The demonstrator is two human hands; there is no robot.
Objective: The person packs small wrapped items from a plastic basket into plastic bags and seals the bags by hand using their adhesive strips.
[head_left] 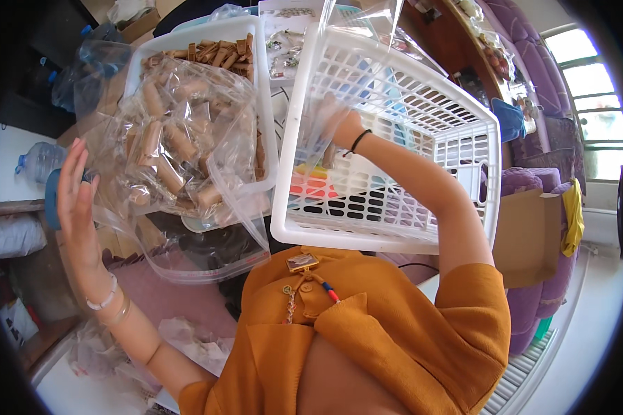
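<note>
My left hand point(76, 207) is raised with its fingers stretched out, beside a large clear plastic bag point(163, 166). The bag holds several tan, roll-shaped pieces and lies over a white plastic bin point(264, 104); its zip-type edge hangs toward me. More small brown pieces point(221, 54) show in the bin beyond the bag. My right hand point(338, 124) reaches into a white slatted basket point(394, 242). Motion and clear plastic smear its fingers, so I cannot make out whether they grip anything. Clear film, a yellow piece point(311, 170) and a coral-red piece point(311, 187) show near it.
At the far edge, a tray of small shiny items point(286, 52) stands between bin and basket. A cardboard box point(526, 235) sits on the right by a purple sofa point(543, 283). A large water bottle point(41, 164) stands left. Crumpled plastic point(104, 353) lies low on the left.
</note>
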